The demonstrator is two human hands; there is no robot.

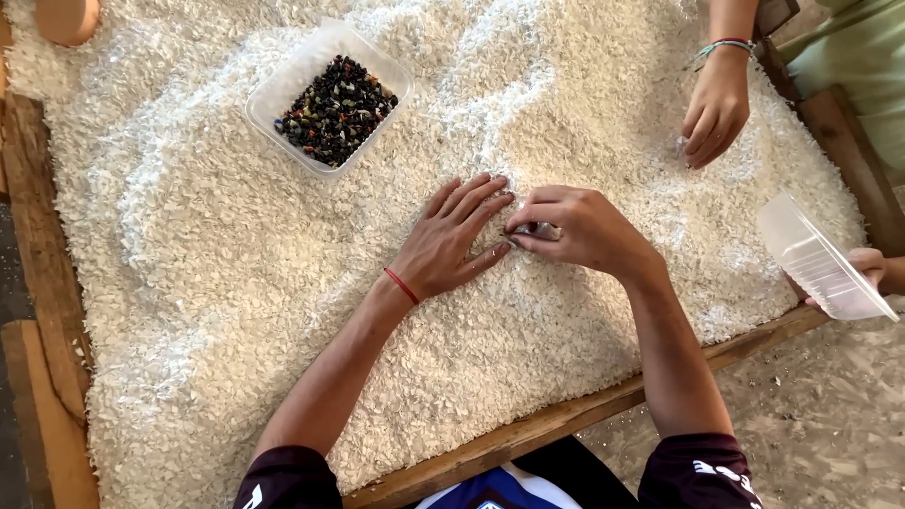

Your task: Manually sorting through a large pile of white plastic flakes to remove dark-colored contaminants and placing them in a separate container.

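My hands on the flakes, tub behind

My left hand (pixel 451 240) is lying on the flakes (pixel 217 273) in the tray (pixel 528 435), touching my right hand (pixel 575 229); the tub (pixel 283 90) is sitting behind-left, and another person's hand (pixel 716 108) is resting far right.

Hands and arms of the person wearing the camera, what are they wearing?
Both forearms are bare. The left hand has a thin red band around its wrist; the right hand has nothing on the wrist. Short dark sleeves cover the upper arms, each with a small white marking. No gloves or rings show.
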